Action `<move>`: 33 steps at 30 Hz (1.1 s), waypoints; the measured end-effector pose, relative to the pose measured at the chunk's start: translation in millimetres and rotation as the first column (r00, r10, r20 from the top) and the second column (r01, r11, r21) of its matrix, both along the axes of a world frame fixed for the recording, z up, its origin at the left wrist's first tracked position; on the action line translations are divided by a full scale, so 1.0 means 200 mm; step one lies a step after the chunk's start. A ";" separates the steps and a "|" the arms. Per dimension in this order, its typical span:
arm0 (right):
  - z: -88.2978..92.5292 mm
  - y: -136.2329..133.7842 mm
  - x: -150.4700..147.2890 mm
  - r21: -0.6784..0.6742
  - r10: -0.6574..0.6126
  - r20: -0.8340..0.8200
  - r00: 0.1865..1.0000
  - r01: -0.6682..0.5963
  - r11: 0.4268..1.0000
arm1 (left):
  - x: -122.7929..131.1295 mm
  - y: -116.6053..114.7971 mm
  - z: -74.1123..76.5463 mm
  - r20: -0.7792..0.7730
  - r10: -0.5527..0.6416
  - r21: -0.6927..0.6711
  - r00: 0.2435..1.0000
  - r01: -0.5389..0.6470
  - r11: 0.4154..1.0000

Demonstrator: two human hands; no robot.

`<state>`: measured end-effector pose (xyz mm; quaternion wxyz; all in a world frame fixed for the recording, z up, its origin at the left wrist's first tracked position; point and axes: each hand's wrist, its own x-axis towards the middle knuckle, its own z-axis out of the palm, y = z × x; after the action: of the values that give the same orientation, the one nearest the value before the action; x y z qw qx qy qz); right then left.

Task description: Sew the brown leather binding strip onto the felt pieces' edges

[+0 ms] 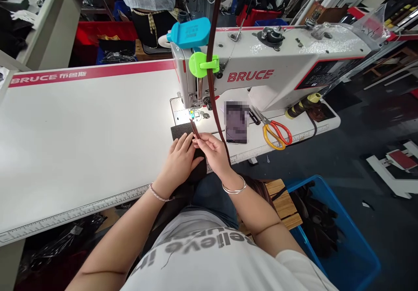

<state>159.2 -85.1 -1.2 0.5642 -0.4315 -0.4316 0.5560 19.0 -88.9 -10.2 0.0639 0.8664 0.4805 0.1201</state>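
A black fabric piece (181, 131) lies on the white sewing table (81, 130) just in front of the needle of the white BRUCE sewing machine (261, 71). My left hand (178, 162) rests flat on the fabric, fingers stretched forward. My right hand (214, 152) pinches the end of a dark brown strip (210, 56), which hangs from above, passes a green guide (200, 64) and ends at the fabric near the presser foot.
Scissors with red and yellow handles (276, 133) and a phone (236, 122) lie right of the needle. A blue bin (339, 239) with dark pieces stands on the floor at right, beside a wooden stool. Another person stands behind the machine.
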 end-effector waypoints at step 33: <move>-0.07 0.06 0.10 0.007 -0.056 0.772 0.633 0.081 0.997 | 0.00 0.21 0.03 0.010 -0.146 0.046 0.989 0.145 0.988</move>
<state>180.0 -72.2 -14.6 0.3405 -0.6515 -0.6064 0.3030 18.4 -47.5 -4.7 0.0560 0.8996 0.4126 0.1317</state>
